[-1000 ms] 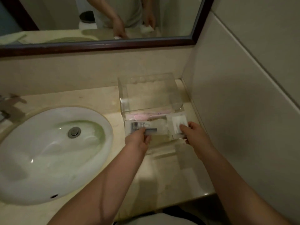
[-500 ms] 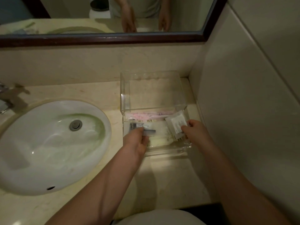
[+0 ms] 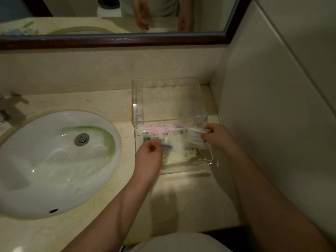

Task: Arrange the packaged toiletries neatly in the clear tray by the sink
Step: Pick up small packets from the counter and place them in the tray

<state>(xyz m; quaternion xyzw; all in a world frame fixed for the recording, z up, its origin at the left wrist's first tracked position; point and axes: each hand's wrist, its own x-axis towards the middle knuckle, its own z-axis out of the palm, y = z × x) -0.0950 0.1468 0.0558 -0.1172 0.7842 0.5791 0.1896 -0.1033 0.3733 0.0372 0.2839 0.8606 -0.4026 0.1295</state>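
A clear acrylic tray point(image 3: 205, 161) stands on the counter right of the sink, with a tall clear back section point(image 3: 169, 100). In its low front part lie a pink packet point(image 3: 160, 127), a flat packet with a dark razor-like item point(image 3: 169, 145) and a yellowish packet point(image 3: 181, 155). My left hand point(image 3: 149, 157) pinches the left end of the dark-item packet. My right hand point(image 3: 218, 137) grips a small white sachet point(image 3: 194, 137) at the tray's right side, held tilted above the other packets.
A white oval sink point(image 3: 54, 160) with a metal drain fills the left of the beige counter point(image 3: 181, 200). A tap point(image 3: 9, 106) sits at the far left. The tiled wall point(image 3: 272, 106) is close on the right. A dark-framed mirror point(image 3: 127, 40) hangs above.
The view has shifted down a little. My right hand has turned the white sachet and lowered it into the tray's right side. My left hand stays on the dark-item packet.
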